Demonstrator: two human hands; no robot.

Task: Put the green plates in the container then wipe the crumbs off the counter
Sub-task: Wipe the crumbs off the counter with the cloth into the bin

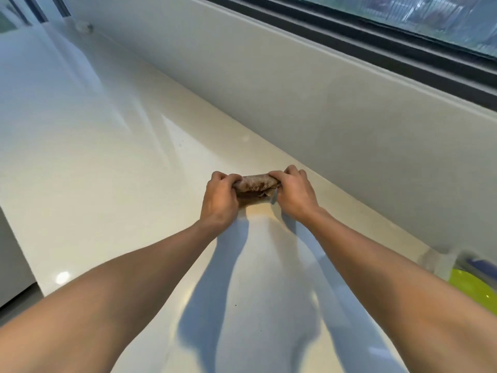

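Left hand (218, 196) and right hand (295, 193) both grip a bunched brown cloth (254, 184) on glossy white stone counter (107, 168), dark-framed window (349, 36) at 1 o'clock, lime-green plate (473, 285) at 4 o'clock

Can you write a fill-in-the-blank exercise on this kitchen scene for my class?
1. Both hands grip a bunched brown ____ between them.
2. The left hand and right hand hold it just above the white ____.
3. At the right edge, the plate in the clear container is ____ in colour.
4. Behind the counter runs a dark-framed ____.

Missing words: cloth; counter; green; window
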